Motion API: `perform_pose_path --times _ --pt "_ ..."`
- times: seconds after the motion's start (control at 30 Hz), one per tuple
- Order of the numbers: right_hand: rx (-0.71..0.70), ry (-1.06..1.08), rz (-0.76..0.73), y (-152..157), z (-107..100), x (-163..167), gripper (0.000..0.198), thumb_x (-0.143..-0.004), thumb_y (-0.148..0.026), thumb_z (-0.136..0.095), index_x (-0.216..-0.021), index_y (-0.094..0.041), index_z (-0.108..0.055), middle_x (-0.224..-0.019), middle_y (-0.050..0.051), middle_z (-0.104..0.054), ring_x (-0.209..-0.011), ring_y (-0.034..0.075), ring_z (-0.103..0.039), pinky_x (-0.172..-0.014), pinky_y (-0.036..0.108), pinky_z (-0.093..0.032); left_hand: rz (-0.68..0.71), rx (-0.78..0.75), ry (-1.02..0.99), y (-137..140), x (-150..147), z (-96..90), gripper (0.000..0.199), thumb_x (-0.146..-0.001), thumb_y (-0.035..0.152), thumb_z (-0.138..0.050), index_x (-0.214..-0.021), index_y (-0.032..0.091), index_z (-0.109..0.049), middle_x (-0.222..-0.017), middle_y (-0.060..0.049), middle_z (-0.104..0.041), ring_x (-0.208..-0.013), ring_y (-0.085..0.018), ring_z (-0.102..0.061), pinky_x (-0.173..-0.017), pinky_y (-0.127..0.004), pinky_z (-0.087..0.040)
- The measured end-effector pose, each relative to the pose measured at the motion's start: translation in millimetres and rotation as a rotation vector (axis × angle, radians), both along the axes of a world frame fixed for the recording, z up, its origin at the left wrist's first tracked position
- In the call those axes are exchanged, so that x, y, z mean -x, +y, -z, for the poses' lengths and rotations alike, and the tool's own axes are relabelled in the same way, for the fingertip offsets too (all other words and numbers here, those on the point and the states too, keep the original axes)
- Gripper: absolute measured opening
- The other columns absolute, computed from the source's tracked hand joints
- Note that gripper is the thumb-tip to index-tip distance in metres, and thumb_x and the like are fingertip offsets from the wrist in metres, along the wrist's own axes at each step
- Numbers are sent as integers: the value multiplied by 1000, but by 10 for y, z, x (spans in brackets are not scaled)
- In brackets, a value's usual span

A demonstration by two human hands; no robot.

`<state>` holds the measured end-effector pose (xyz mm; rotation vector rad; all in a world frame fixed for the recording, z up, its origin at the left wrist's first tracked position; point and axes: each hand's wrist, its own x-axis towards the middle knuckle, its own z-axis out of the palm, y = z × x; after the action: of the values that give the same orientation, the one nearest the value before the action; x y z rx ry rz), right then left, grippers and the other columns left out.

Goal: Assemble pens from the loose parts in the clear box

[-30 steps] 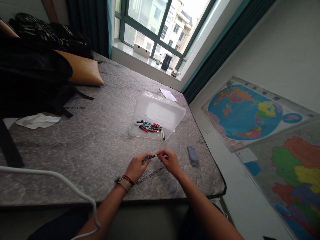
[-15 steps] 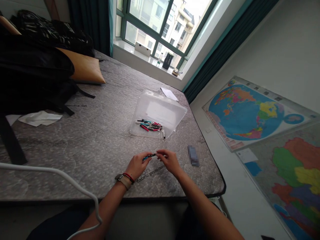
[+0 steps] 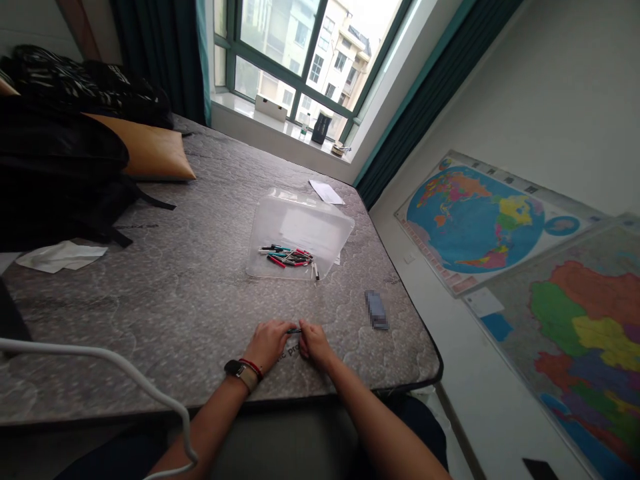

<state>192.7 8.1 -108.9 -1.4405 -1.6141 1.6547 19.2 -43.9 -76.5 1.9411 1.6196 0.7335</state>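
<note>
Close to the mattress's front edge, my left hand is closed around a dark pen. My right hand pinches the pen's other end, with the fingers of both hands nearly meeting. Most of the pen is hidden by the fingers. Beyond the hands lies a clear plastic box, open towards me. Several pens in red, black, teal and white are heaped inside it near the front. One white and black pen rests at the box's front right corner.
A blurred phone-like object lies right of my hands on the mattress. A white cable crosses the lower left. Black bags, a tan cushion and crumpled paper occupy the left. White paper lies behind the box.
My hands have come closer together and lower, nearer the mattress edge, and now cover more of the pen. The view has shifted slightly, so the surroundings appear further left.
</note>
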Motion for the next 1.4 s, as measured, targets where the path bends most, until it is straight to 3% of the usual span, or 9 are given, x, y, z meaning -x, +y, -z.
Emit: perform_pose_path --times 0.17,0.27,0.43,0.6,0.8,1.07,1.27,1.4 --pt "118 104 -2 46 -73 -29 59 -89 -71 -29 -66 -19 -48 -47 -1 -53 -31 10 -45 -31 20 -26 16 0 19 5 19 -24 29 -91 23 -47 -112 27 -66 -110 -4 -69 -105 -18 -60 -91 -29 -41" --pt "112 151 -45 33 -127 -52 47 -85 -66 -46 -81 -19 -51 -57 -2 -61 -35 10 -49 -32 18 -29 10 14 36 -6 40 -44 28 -91 23 -48 -112 27 -66 -110 -5 -69 -104 -18 -60 -92 -29 -41" --pt "-51 75 -88 -7 -110 -35 51 -87 -62 -45 -64 -17 -51 -45 -4 -52 -31 6 -41 -32 18 -27 -45 27 94 -61 5 -89 25 -92 34 -50 -108 28 -67 -108 -4 -69 -106 -20 -59 -92 -32 -40" --pt "73 79 -108 47 -147 -10 63 -88 -70 -35 -56 -17 -49 -44 0 -55 -28 8 -42 -31 20 -26 -99 24 106 -66 -17 -110 30 -94 42 -45 -110 28 -66 -109 -4 -69 -106 -21 -58 -90 -32 -40" --pt "158 107 -133 86 -256 -41 54 -86 -65 -45 -65 -16 -53 -51 1 -63 -31 8 -48 -32 18 -32 -87 59 159 -67 -7 -147 27 -95 38 -45 -107 28 -66 -107 -5 -68 -105 -21 -58 -89 -32 -39" --pt "128 111 -171 87 -155 -66 29 -88 -43 -54 -76 -16 -52 -56 -1 -65 -33 7 -50 -33 16 -33 -81 28 212 -63 -48 -91 20 -93 31 -48 -103 26 -64 -105 -4 -68 -102 -20 -58 -88 -31 -38" --pt "115 101 -162 88 -115 -28 38 -94 -44 -43 -70 -16 -50 -45 -4 -57 -28 6 -43 -31 16 -31 -59 15 138 -41 -29 -46 17 -92 25 -49 -103 25 -62 -104 -4 -68 -97 -17 -62 -85 -27 -41" --pt "113 150 -163 69 -114 -40 28 -90 -45 -52 -88 -18 -50 -49 -6 -59 -31 7 -46 -33 15 -33 -26 10 117 -57 -23 -42 22 -91 23 -49 -110 26 -61 -110 -4 -67 -103 -17 -61 -89 -27 -41"
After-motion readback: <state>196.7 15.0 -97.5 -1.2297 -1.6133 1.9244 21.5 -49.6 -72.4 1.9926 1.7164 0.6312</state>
